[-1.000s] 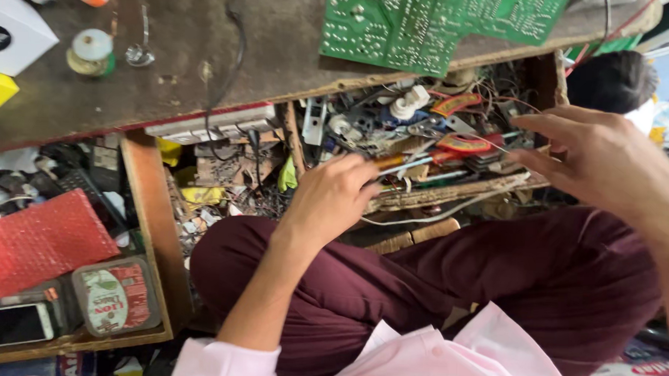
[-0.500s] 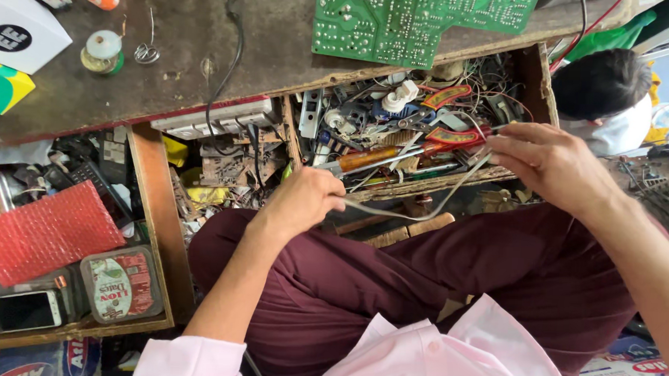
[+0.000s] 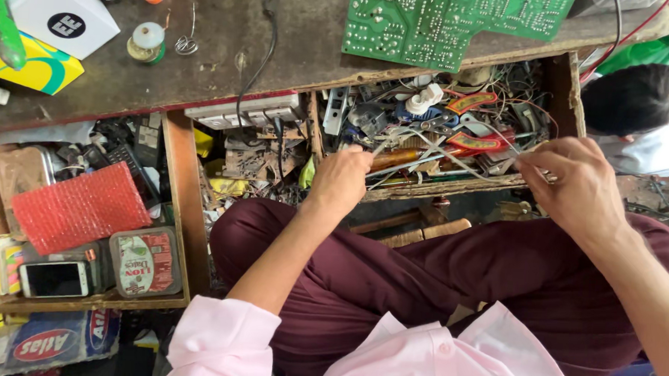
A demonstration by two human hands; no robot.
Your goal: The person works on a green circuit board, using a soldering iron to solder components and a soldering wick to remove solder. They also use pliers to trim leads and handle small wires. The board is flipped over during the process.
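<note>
My left hand (image 3: 342, 177) is closed at the front edge of an open wooden drawer (image 3: 455, 189) and grips a bundle of thin pale wires (image 3: 441, 156). The wires run to the right across the drawer. At the drawer's right end, my right hand (image 3: 568, 183) pinches the far end of those wires between thumb and fingertips. The drawer is crammed with tangled cables, connectors, a copper-coloured rod and small red parts. A green circuit board (image 3: 447, 24) lies on the worktop just above the drawer. My lap in maroon trousers is below both hands.
A second open drawer on the left holds red bubble wrap (image 3: 78, 207), a phone (image 3: 54, 279) and a lidded tin (image 3: 147, 261). On the worktop are a white box (image 3: 56, 10), a yellow box (image 3: 31, 66) and a solder spool (image 3: 147, 43). Another person's head (image 3: 635, 100) is at right.
Both hands have come down to the drawer's front edge. The left hand has closed on the wires, and the right hand has drawn them out to the right.
</note>
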